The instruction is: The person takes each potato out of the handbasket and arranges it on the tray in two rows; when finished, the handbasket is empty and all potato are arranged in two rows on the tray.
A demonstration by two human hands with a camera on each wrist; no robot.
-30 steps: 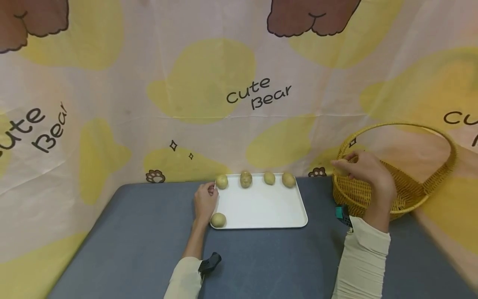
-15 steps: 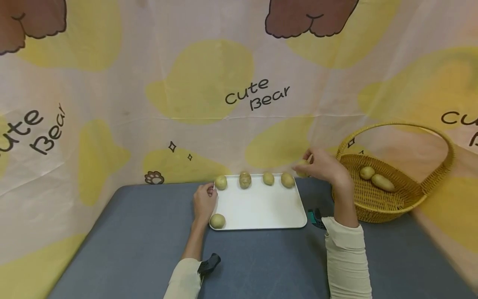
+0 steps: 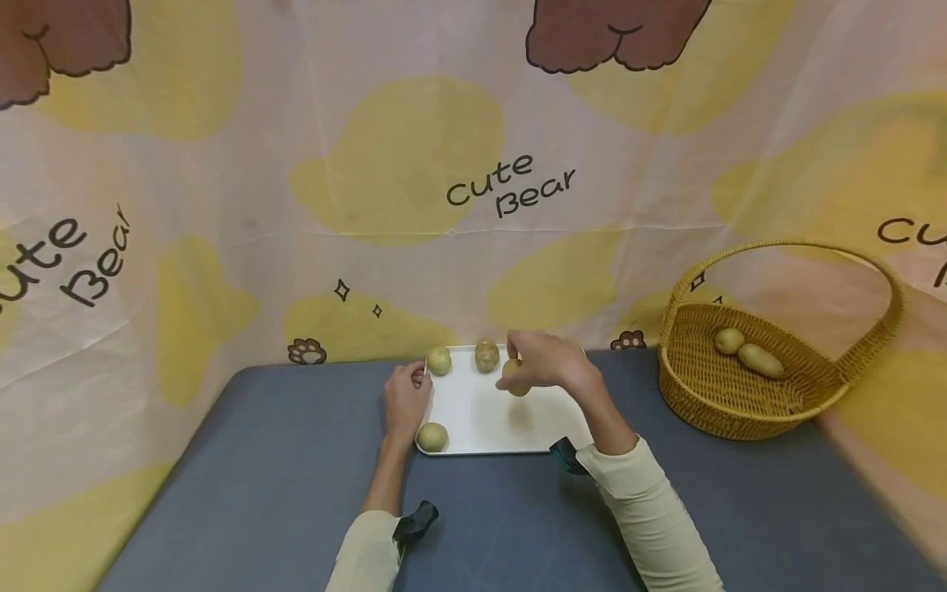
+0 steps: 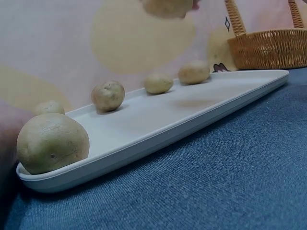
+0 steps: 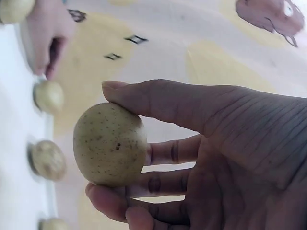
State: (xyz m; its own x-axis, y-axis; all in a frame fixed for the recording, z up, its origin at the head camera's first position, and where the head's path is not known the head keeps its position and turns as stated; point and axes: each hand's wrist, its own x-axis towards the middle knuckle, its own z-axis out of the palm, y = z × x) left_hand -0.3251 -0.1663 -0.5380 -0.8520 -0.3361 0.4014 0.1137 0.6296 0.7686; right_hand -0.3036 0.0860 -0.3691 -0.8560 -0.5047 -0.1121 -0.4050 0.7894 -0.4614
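My right hand holds a small yellow-brown potato between thumb and fingers, a little above the middle of the white tray. The right wrist view shows the held potato close up, thumb on top and fingers beneath. My left hand grips the tray's left rim, fingers curled. Two potatoes lie along the tray's far edge, and one potato sits at its near left corner. The left wrist view shows that near potato and several more along the far edge.
A woven basket with a tall hoop handle stands right of the tray and holds two potatoes. The table is grey-blue. A printed cloth backdrop hangs right behind the tray and basket.
My right hand has come leftward from the basket, carrying a potato, to above the tray's middle. The left hand and the tray have not moved.
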